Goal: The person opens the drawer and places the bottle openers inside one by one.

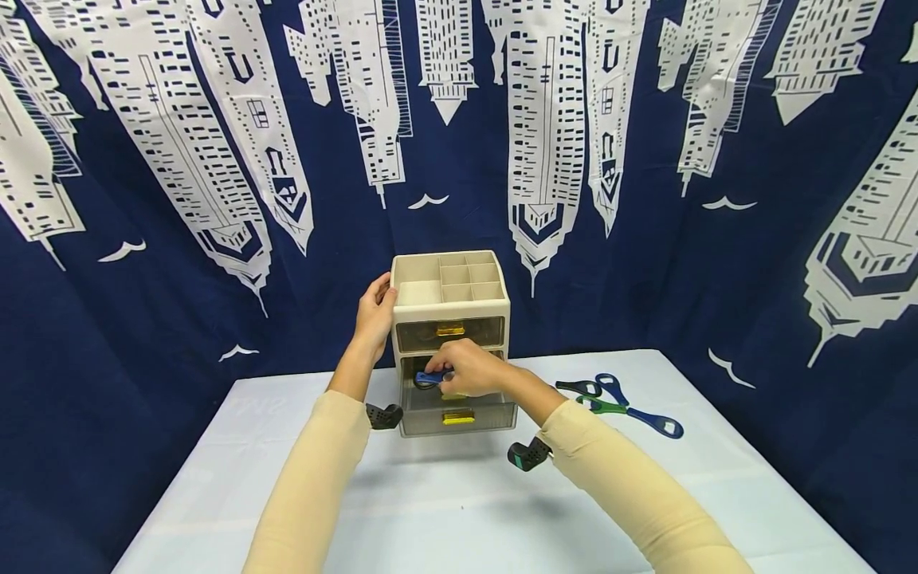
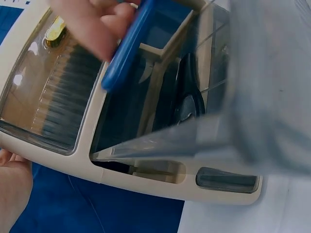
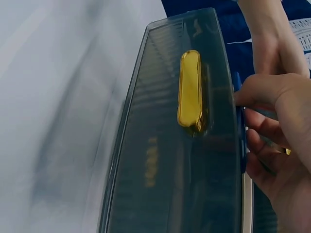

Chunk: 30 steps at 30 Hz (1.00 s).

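Observation:
A cream drawer cabinet (image 1: 451,305) with smoky clear drawers and gold handles stands on the table. Its middle drawer (image 3: 165,145) is pulled out. My right hand (image 1: 469,368) pinches a blue object (image 2: 130,46), which looks like a scissors or tool handle, over that drawer's opening. In the left wrist view a black handle (image 2: 188,92) lies inside the drawer. My left hand (image 1: 376,315) rests against the cabinet's left side near the top, fingers behind its edge.
To the right of the cabinet several scissors-like tools with dark, green and blue handles (image 1: 654,422) lie on the white table (image 1: 287,470). The cabinet's top has several compartments. A dark blue curtain (image 1: 459,215) with white buildings hangs behind.

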### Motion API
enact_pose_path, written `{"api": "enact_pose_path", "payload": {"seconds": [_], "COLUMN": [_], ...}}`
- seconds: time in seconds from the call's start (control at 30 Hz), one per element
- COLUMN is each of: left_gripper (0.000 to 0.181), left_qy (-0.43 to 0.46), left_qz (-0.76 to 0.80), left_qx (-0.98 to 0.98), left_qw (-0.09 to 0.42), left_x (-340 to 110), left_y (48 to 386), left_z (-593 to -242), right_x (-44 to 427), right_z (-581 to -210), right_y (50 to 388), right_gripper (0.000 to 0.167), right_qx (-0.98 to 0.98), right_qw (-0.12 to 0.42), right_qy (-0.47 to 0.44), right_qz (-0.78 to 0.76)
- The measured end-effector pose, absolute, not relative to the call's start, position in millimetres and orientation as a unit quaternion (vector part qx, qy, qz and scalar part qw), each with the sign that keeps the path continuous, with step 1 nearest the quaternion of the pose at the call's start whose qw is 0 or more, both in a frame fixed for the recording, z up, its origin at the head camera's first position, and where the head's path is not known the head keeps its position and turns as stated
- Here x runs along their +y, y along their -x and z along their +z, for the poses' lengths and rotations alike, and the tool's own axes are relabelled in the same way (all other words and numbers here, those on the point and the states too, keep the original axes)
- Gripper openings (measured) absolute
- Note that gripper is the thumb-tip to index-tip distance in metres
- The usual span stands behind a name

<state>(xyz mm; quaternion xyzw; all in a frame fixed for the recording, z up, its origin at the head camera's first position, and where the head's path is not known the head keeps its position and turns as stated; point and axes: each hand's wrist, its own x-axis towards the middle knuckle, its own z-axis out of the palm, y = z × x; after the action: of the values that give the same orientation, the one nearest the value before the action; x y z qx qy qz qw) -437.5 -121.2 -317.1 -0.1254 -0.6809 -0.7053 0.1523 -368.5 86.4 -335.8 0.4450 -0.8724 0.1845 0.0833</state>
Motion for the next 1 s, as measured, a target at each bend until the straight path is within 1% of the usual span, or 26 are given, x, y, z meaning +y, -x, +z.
{"api": "enact_pose_path", "payload": {"seconds": [0.23, 0.6, 0.77, 1.0], "left_gripper": [0.047, 0.048, 0.048, 0.048], "left_qy": [0.129, 0.128, 0.126, 0.126], "left_qz": [-0.701, -0.694, -0.695, -0.694], "left_qx": [-0.685, -0.692, -0.690, -0.692], "left_qw": [0.151, 0.151, 0.158, 0.151], "left_x": [-119.5, -125.1, -126.9, -122.4], "left_y": [437.8, 436.6, 437.5, 437.6], "left_z": [-314.9, -317.1, -317.0, -319.1], "right_x": [82.0, 96.3, 110.0, 137.9], "right_z": [-334.0, -333.6, -329.9, -330.1], "right_y": [365.8, 362.2, 357.1, 352.3], "right_gripper": [0.035, 0.030, 0.030, 0.028], "right_qx": [-0.867, -0.875, -0.876, -0.883], "right_qw": [0.089, 0.111, 0.111, 0.114], "right_qy": [-0.443, -0.419, -0.415, -0.396], "right_qz": [0.208, 0.214, 0.218, 0.226]}}
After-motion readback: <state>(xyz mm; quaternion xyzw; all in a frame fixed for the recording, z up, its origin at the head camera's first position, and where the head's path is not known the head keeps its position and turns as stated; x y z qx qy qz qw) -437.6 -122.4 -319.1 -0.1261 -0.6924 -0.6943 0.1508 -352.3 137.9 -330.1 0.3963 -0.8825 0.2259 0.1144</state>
